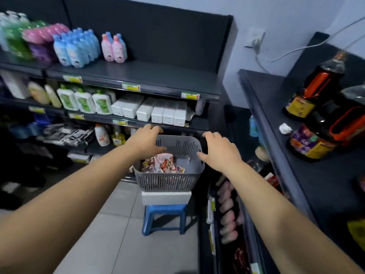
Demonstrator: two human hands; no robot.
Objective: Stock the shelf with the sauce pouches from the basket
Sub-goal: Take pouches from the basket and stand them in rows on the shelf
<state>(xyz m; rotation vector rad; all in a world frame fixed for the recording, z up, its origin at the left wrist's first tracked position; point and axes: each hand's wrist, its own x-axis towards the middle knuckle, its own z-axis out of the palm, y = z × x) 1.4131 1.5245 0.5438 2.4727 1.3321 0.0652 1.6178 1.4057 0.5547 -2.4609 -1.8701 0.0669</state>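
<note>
A grey slotted basket [167,180] sits on a white block atop a small blue stool [165,218]. Red-and-white sauce pouches [163,164] lie piled in its left half. My left hand [147,140] reaches over the basket's far left rim with fingers loosely bent, holding nothing. My right hand [218,149] hovers over the far right rim, fingers spread and relaxed, also holding nothing. A dark shelf unit [262,123] stands to the right; its lower tier holds pink and red packets [227,214].
A dark shelving unit [138,76] on the left carries coloured bottles, green pouches and white boxes. Large dark sauce bottles [316,86] stand on the right unit's top. Grey floor tiles [110,234] lie between the units.
</note>
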